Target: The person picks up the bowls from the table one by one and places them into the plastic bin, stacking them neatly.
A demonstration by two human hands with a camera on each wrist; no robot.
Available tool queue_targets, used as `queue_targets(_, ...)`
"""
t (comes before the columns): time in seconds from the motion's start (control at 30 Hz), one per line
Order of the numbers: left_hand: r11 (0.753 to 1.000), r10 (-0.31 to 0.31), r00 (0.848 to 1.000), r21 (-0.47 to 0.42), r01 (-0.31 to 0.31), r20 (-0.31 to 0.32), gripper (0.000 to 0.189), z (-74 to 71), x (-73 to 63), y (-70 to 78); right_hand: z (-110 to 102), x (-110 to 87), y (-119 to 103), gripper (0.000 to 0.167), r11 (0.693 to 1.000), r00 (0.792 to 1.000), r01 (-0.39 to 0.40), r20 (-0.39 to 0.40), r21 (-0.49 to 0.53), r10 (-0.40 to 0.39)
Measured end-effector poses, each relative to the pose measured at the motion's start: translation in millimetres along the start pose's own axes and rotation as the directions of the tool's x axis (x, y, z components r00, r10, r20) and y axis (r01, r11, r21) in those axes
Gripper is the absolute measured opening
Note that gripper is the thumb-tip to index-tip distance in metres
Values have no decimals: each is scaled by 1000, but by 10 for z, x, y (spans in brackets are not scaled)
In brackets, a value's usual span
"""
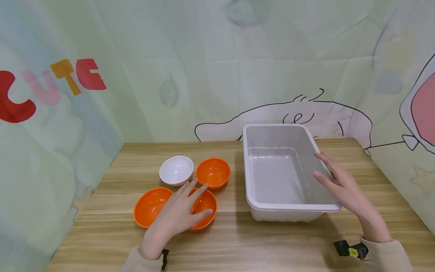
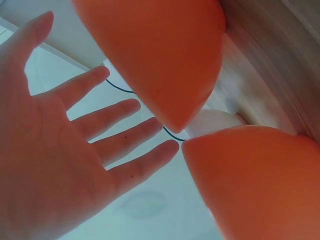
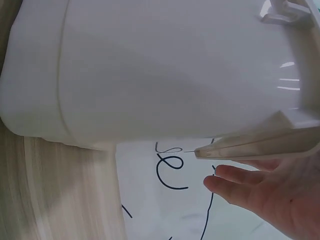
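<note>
**Nothing Is Gripped at This Moment**

The near right orange bowl (image 1: 205, 202) stands upright on the table (image 1: 231, 245), partly hidden by the left hand (image 1: 180, 213). This hand is above it with fingers spread apart, clamped on nothing; maybe a wide rim asks for such a spread. Close to it are the near left orange bowl (image 1: 150, 207), the far orange bowl (image 1: 213, 173) and the white bowl (image 1: 176, 170), gathered, I think, so one hand can reach all. To the right sits the grey bin (image 1: 295, 207), mouth upward. The right hand (image 1: 344, 187) is at its right rim, thumb and forefinger apart, perhaps for steadying; whether it touches, I cannot tell. Behind hangs a printed cloth (image 1: 153, 75).
</note>
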State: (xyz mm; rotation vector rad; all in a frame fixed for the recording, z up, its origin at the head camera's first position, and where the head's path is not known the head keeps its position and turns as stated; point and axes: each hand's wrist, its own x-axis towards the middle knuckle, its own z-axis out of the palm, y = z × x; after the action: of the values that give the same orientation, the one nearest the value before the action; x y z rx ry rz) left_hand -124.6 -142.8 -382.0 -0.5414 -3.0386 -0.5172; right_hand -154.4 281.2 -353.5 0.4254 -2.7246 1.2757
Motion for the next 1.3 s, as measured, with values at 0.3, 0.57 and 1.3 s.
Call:
queue_targets(0.3, 1000, -19, 1000, -4, 19, 14, 69, 20, -7, -1, 15, -16, 68, 57, 998, 999, 28, -19, 61, -27)
queue_targets(0.57, 999, -33, 999, 0, 33, 41, 71, 30, -11, 11, -2, -29, 145, 54, 997, 1000, 23, -18, 79, -22)
queue_targets(1.3, 1000, -7, 997, 6, 7, 74, 83, 71, 16, -4, -46, -60, 261, 48, 992, 1000, 12, -27, 124, -9)
